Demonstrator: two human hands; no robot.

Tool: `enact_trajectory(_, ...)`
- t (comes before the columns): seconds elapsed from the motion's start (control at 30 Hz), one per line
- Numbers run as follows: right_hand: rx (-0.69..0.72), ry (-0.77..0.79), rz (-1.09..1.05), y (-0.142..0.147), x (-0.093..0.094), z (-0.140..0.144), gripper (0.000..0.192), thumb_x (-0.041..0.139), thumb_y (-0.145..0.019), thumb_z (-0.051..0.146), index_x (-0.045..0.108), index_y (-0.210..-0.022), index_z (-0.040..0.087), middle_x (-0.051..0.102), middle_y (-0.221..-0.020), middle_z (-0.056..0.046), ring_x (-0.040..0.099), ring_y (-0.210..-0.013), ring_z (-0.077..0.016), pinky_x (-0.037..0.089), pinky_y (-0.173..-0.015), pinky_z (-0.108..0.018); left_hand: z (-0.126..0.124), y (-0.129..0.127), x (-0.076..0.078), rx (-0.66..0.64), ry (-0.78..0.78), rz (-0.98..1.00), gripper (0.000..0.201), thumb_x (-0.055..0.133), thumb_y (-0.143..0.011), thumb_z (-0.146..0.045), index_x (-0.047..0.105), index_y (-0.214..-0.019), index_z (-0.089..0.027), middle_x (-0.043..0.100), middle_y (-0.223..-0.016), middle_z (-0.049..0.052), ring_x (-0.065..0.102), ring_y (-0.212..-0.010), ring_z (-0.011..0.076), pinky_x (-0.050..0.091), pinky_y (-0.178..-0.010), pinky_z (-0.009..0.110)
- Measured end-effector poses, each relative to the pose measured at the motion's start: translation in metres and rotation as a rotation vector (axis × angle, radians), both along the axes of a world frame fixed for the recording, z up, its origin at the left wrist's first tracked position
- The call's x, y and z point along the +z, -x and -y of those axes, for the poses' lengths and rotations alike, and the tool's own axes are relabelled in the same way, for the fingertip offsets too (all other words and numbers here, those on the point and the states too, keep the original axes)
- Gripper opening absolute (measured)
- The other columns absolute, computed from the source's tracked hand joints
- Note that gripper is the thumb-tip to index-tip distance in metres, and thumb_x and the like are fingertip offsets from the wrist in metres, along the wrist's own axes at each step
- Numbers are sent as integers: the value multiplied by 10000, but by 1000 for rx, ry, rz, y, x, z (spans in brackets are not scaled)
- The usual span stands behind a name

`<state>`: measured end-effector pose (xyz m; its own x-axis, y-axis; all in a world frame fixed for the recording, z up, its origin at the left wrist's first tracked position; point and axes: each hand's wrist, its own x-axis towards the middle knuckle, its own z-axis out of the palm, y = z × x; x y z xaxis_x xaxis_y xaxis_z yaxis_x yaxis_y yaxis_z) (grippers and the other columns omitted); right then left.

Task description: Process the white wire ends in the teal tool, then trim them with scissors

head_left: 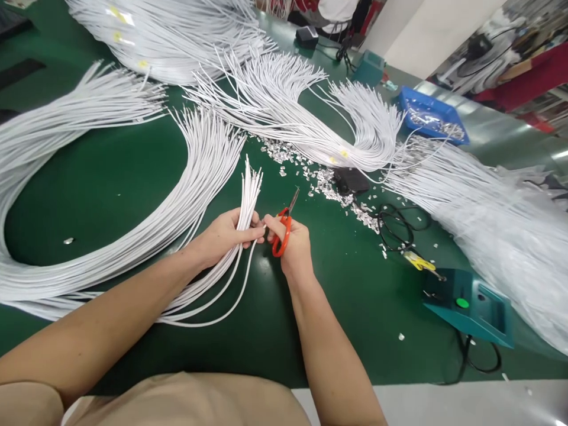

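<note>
**Stock on the green table: white cords, scissors, trimmings**

- Left hand: yours, closed around a bundle of white cords. Thumb and fingers pinch the bundle just below its cut ends, which stand up past your fingers near the middle of the table. The rest of the bundle sweeps left in a wide arc across the table and back toward your forearm.
- Right hand: yours, fingers curled through the orange handles of the scissors. The index fingertip meets your left thumb at one cord end. The scissor blades point up and away from you, close together; whether they are fully closed cannot be told.
- Loose cord: one strand loops below your left hand, lying on the table.
- Further cord bundles: several fans of white cords across the far side, some with small yellow tags.
- Trimmings: a band of small pale offcuts scattered beyond the scissors, running right.
- Black block: lies among the trimmings.
- Teal device: at your right, green button on top, black cable trailing off its near side.
- Blue tray: far right, holding small shiny parts.
- Clear bagged cords: heaped along the right edge.
</note>
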<state>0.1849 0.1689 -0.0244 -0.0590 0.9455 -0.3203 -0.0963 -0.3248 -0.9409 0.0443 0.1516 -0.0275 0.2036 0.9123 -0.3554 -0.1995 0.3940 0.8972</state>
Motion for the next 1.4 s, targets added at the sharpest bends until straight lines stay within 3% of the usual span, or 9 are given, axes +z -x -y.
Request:
enact_trajectory(0.2, 104, -57, 112, -12, 2, -5, 414, 636, -729, 525, 547, -528, 174, 526, -532, 11, 471, -517, -102, 381, -535, -241, -4, 6, -3, 45, -23, -13, 289, 763, -678, -281, 565, -847, -155, 640, -848, 18, 632, -711, 131, 415, -544, 204)
enact_trajectory(0.37, 210, -260, 567, -25, 8, -6, 263, 575, -786, 426, 655, -694, 193, 583, -691, 0, 519, -644, -129, 391, -617, -251, -9, 15, -3, 67, 1, 25, 299, 757, -691, -261, 532, -858, -157, 678, -865, 37, 638, -706, 127, 414, -550, 197)
enact_trajectory(0.53, 327, -350, 914, -26, 5, -3, 242, 584, -749, 345, 527, -567, 196, 506, -620, 19, 414, -545, -104, 312, -531, -248, -10, 17, -1, 47, -73, -26, 245, 702, -746, -265, 499, -842, -166, 671, -828, 27, 581, -633, 97, 379, -521, 201)
enact_trajectory(0.97, 454, -493, 1060, -24, 0, 0, 305, 578, -780, 297, 419, -543, 191, 462, -633, 26, 379, -546, -93, 259, -516, -241, -9, 15, 0, 18, -106, -57, 229, 658, -773, -300, 475, -839, -180, 666, -782, 26, 491, -530, 81, 315, -473, 210)
enact_trajectory(1.4, 444, -526, 1133, -23, -2, 2, 336, 577, -805, 319, 425, -538, 183, 436, -633, 30, 352, -531, -83, 224, -497, -240, -9, 13, 5, 47, -126, -163, 292, 731, -701, -268, 502, -849, -165, 653, -740, 8, 661, -669, 166, 439, -552, 233)
